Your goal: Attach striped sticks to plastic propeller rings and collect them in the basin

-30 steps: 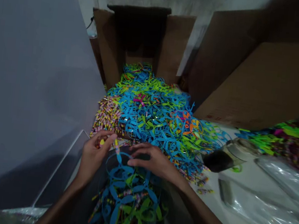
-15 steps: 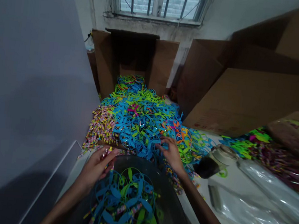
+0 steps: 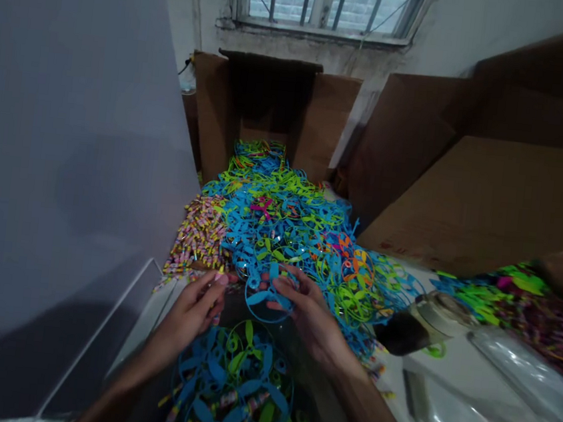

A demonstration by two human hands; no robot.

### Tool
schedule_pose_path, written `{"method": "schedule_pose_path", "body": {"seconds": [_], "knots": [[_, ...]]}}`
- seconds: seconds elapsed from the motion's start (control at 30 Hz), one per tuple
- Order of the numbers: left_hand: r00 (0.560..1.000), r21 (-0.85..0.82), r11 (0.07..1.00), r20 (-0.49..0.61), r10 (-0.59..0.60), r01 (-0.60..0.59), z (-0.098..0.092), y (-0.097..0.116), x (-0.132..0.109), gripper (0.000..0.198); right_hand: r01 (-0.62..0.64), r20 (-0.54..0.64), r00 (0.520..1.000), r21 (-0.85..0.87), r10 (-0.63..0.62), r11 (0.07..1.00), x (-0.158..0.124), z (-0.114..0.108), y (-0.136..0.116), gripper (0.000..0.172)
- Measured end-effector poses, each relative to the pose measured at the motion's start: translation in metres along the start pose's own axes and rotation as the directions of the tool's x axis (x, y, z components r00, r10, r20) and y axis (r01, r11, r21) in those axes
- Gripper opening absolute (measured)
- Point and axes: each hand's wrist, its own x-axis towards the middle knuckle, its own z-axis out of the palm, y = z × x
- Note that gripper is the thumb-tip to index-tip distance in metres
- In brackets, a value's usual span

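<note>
left hand (image 3: 196,304): fingers clamped on a small striped tube (image 3: 219,273), tip exposed above the thumb. right hand (image 3: 311,313): fingers clamped on a blue propeller (image 3: 270,296) at its right side — hub left uncovered. both wrists angle inward over the tub (image 3: 328,407), seemingly keeping the pile (image 3: 288,188) within reach.

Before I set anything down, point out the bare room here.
Bare white tabletop shows between the jar and the clear plastic bags, beside a green ring, and in a narrow strip between the right forearm and the nearer bag. It is crowded at the heaped blue and green rings, the striped pieces left of them, and the loaded basin.
</note>
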Motion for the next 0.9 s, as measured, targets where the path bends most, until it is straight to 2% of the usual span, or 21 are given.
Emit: {"method": "schedule_pose_path", "body": {"seconds": [0.1, 0.17, 0.23, 0.3, 0.37, 0.43, 0.47, 0.53, 0.57, 0.63, 0.7, 0.73, 0.8, 0.9], "knots": [[0.991, 0.015, 0.999, 0.132, 0.029, -0.031, 0.001, -0.004, -0.004, 0.044, -0.007, 0.006, 1.0, 0.006, 0.007, 1.0, -0.003, 0.008, 0.008, 0.034], [0.983, 0.051, 0.996, 0.173, 0.064, -0.074, 0.0, -0.006, -0.006, 0.039, -0.007, 0.019, 1.0, 0.013, 0.007, 1.0, -0.007, 0.011, 0.012, 0.03], [0.984, 0.102, 0.987, 0.138, 0.109, -0.124, -0.002, -0.006, -0.007, 0.037, -0.016, 0.057, 0.998, -0.051, 0.018, 0.999, -0.011, 0.014, 0.014, 0.026], [0.983, 0.141, 0.973, 0.057, 0.175, -0.182, -0.004, -0.007, -0.006, 0.037, -0.072, 0.172, 0.979, -0.194, 0.106, 0.978, -0.016, 0.015, 0.014, 0.025], [0.97, 0.159, 0.959, -0.019, 0.242, -0.236, -0.006, -0.008, -0.005, 0.032, -0.148, 0.322, 0.91, -0.338, 0.261, 0.93, -0.02, 0.016, 0.013, 0.033], [0.95, 0.187, 0.941, -0.083, 0.3, -0.28, -0.008, -0.007, -0.006, 0.026, -0.179, 0.4, 0.852, -0.383, 0.338, 0.906, -0.021, 0.016, 0.013, 0.04], [0.941, 0.208, 0.934, -0.114, 0.318, -0.291, -0.008, -0.006, -0.008, 0.026, -0.175, 0.397, 0.861, -0.356, 0.318, 0.918, -0.021, 0.017, 0.013, 0.041], [0.938, 0.249, 0.926, -0.13, 0.322, -0.284, -0.007, -0.003, -0.015, 0.027, -0.117, 0.314, 0.932, -0.211, 0.181, 0.971, -0.019, 0.019, 0.013, 0.039], [0.946, 0.273, 0.921, -0.091, 0.312, -0.277, -0.005, -0.001, -0.019, 0.026, -0.066, 0.253, 0.963, -0.113, 0.093, 0.991, -0.018, 0.021, 0.012, 0.036], [0.956, 0.323, 0.9, 0.078, 0.283, -0.292, -0.002, 0.003, -0.027, 0.024, 0.018, 0.149, 0.988, 0.059, -0.027, 0.998, -0.018, 0.027, 0.01, 0.03], [0.931, 0.344, 0.879, 0.274, 0.242, -0.33, 0.003, 0.006, -0.033, 0.025, 0.016, 0.112, 0.993, 0.155, -0.034, 0.988, -0.021, 0.034, 0.008, 0.029], [0.912, 0.343, 0.872, 0.338, 0.231, -0.349, 0.006, 0.007, -0.035, 0.025, -0.01, 0.112, 0.994, 0.174, -0.01, 0.985, -0.023, 0.037, 0.008, 0.031], [0.896, 0.343, 0.864, 0.379, 0.233, -0.37, 0.01, 0.007, -0.036, 0.027, -0.049, 0.111, 0.993, 0.186, 0.028, 0.981, -0.028, 0.045, 0.011, 0.036], [0.904, 0.359, 0.857, 0.353, 0.241, -0.369, 0.013, 0.006, -0.034, 0.03, -0.037, 0.078, 0.997, 0.188, 0.023, 0.982, -0.035, 0.053, 0.018, 0.039]]}}
